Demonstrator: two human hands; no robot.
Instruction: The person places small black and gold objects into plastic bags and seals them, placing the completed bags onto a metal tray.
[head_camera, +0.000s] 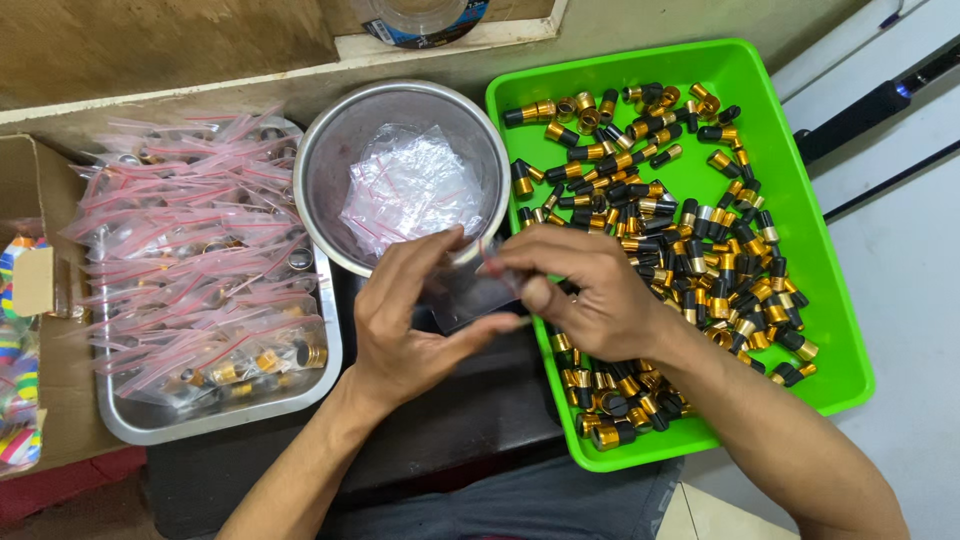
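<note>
Nearest, dark lap and a black work surface (470, 410), both forearms coming in from below. Left hand (405, 320) sits palm-up-ish, fingers spread, thumb and fingertips pinching one side of a small clear bag (470, 295). Right hand (580, 290) meets it from the other side, fingers curled, pinching the bag's top edge; whether it also holds a small part I cannot tell, the fingers hide it. Bag hangs between both hands, just above the dark surface, in front of the bowl. Step in hand looks like opening or filling one bag. A next move would call for a steady pinch on the mouth and a free fingertip grip on one small piece. Right of the hands, green tray (800, 210) full of black-and-gold caps (700, 240), loosely heaped. Left, metal tray (215, 420) piled with filled red-striped bags (190, 250). Behind the hands, steel bowl (330, 160) holding empty bags (410, 185). Far left, cardboard box (30, 180) edge.
</note>
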